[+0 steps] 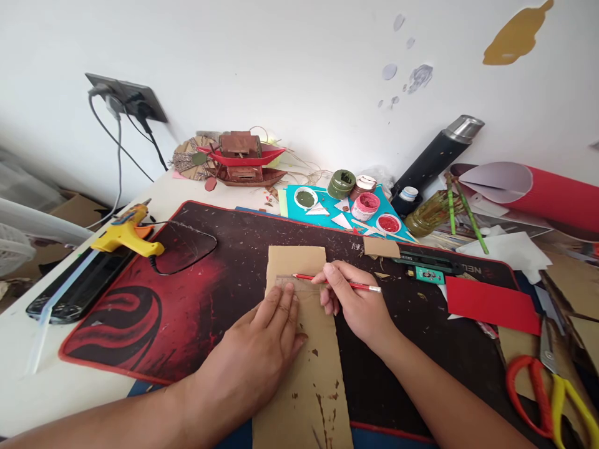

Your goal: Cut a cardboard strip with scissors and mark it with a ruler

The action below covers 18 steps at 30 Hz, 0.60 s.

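Observation:
A long strip of brown cardboard (311, 349) with dark stains lies on the black and red mat. Across its upper part rests a clear ruler (304, 284). My left hand (262, 340) lies flat on the cardboard, its fingertips pressing on the ruler's left part. A red pencil (306, 276) is pinched in my right hand (358, 299), its tip pointing left just above the ruler near my left fingertips. The lower fingers of my right hand rest at the cardboard's right edge.
A yellow glue gun (128, 237) with its cable lies left. Behind the mat (224, 249) stand model boats (243, 159) and paint jars (365, 206). At right are red paper (491, 304), scissors (547, 355) and a dark flask (435, 153).

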Each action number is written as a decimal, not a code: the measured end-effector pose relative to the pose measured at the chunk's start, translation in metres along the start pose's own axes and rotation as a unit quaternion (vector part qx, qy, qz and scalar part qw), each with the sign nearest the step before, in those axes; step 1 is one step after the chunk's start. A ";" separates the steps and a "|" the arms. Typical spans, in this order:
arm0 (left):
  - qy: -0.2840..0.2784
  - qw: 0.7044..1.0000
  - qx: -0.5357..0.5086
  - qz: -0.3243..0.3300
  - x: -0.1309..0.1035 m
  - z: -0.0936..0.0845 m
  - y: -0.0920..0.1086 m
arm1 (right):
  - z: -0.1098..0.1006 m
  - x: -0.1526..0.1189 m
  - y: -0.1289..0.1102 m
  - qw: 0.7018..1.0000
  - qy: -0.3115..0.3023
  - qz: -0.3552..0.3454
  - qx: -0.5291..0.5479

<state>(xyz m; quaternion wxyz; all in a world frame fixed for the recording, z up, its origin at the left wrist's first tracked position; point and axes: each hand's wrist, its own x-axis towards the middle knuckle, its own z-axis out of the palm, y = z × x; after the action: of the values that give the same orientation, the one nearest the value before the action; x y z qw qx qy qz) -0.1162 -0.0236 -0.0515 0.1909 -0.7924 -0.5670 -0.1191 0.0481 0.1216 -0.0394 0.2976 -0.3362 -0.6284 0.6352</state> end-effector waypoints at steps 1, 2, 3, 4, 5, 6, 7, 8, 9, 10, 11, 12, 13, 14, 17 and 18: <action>0.000 1.000 0.001 0.001 0.000 0.000 0.000 | 0.000 0.000 0.000 1.000 -0.001 -0.001 0.003; -0.002 1.000 0.002 0.002 0.000 0.000 0.000 | 0.000 0.000 0.000 1.000 -0.002 -0.003 0.006; -0.005 1.000 0.003 0.004 0.000 0.000 0.000 | 0.000 0.000 0.000 1.000 -0.001 -0.006 0.010; -0.008 1.000 0.005 0.005 0.000 0.000 0.000 | 0.000 0.000 0.000 1.000 0.000 -0.009 0.013; -0.010 1.000 0.006 0.006 0.000 -0.001 0.000 | 0.000 0.000 0.000 1.000 0.001 -0.011 0.015; -0.011 1.000 0.007 0.006 -0.001 -0.001 0.000 | 0.000 0.000 0.000 1.000 0.001 -0.013 0.015; -0.010 1.000 0.007 0.006 -0.001 -0.001 0.000 | 0.000 0.000 0.000 1.000 0.002 -0.013 0.014; -0.010 1.000 0.007 0.006 -0.001 -0.001 0.000 | 0.000 0.000 0.000 1.000 0.001 -0.013 0.012; -0.010 1.000 0.007 0.005 -0.001 -0.001 0.000 | 0.000 0.000 0.001 1.000 0.000 -0.013 0.010; -0.010 1.000 0.008 0.004 -0.001 -0.001 0.000 | 0.000 0.000 0.001 1.000 -0.001 -0.011 0.009; -0.011 1.000 0.008 0.002 -0.001 -0.001 0.000 | 0.000 0.000 0.001 1.000 -0.001 -0.010 0.009; -0.012 1.000 0.008 0.002 -0.001 0.000 0.000 | 0.000 0.000 0.001 1.000 -0.001 -0.008 0.010; -0.011 1.000 0.008 0.002 -0.001 0.000 0.000 | 0.000 0.000 0.000 1.000 -0.001 -0.006 0.011; -0.010 1.000 0.008 0.002 0.000 0.000 0.000 | 0.000 0.000 0.000 1.000 -0.001 -0.005 0.012; -0.002 1.000 0.009 0.001 0.000 -0.001 0.000 | 0.000 0.000 0.000 1.000 -0.001 -0.004 0.007; 0.001 1.000 0.011 0.000 0.001 -0.001 0.000 | 0.000 0.000 0.000 1.000 -0.001 -0.003 0.005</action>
<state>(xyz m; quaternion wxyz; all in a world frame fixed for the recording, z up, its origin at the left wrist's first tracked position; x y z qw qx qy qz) -0.1157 -0.0238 -0.0503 0.1996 -0.7905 -0.5677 -0.1136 0.0479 0.1216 -0.0392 0.3009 -0.3322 -0.6269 0.6372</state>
